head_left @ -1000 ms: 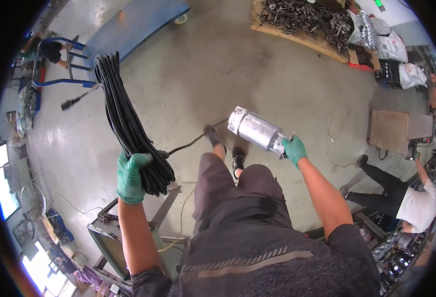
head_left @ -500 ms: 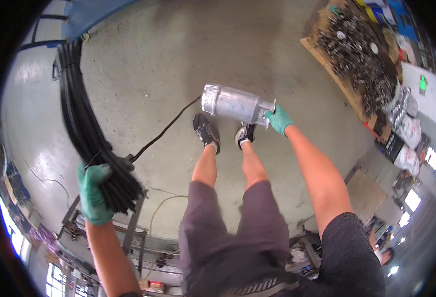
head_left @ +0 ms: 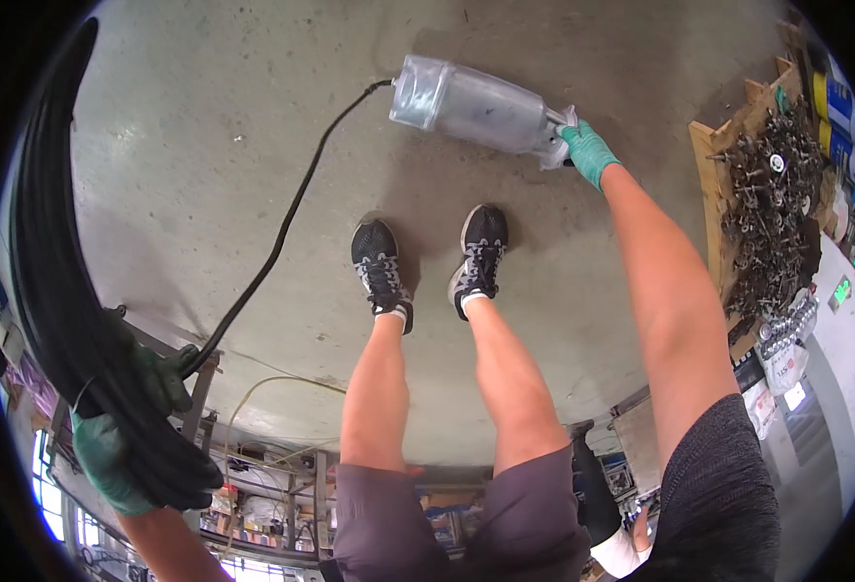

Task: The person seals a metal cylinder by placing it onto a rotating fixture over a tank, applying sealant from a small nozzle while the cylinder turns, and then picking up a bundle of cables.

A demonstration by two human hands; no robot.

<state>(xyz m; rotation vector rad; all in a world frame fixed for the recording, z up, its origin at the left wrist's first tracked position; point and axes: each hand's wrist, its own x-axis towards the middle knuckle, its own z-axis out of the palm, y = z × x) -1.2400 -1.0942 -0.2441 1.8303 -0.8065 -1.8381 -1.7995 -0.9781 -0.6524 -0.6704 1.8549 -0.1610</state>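
Observation:
My left hand [head_left: 110,464], in a green glove, grips the lower end of a thick bundle of black cable [head_left: 51,228] at the far left. The bundle hangs in a long curved loop, and a thin tie crosses it near the hand. Out in front, my right hand [head_left: 590,153], also gloved in green, is closed around the narrow end of a silver cylindrical submersible pump [head_left: 485,105]. The pump looks wrapped in clear plastic and is held nearly level above the floor. A single black lead [head_left: 291,209] runs from its wide end back to the bundle.
A wooden pallet box [head_left: 711,189] heaped with metal parts stands at the right, beside blue and yellow packages [head_left: 839,121]. Shelving [head_left: 296,504] loaded with goods is at the lower edge. Another person [head_left: 610,519] is at the lower right. A yellow hose [head_left: 282,379] lies on the floor.
The pump and my right hand have moved farther out and slightly right. My left hand and the cable bundle have moved left and nearer. The lead is stretched longer, and the view has shifted.

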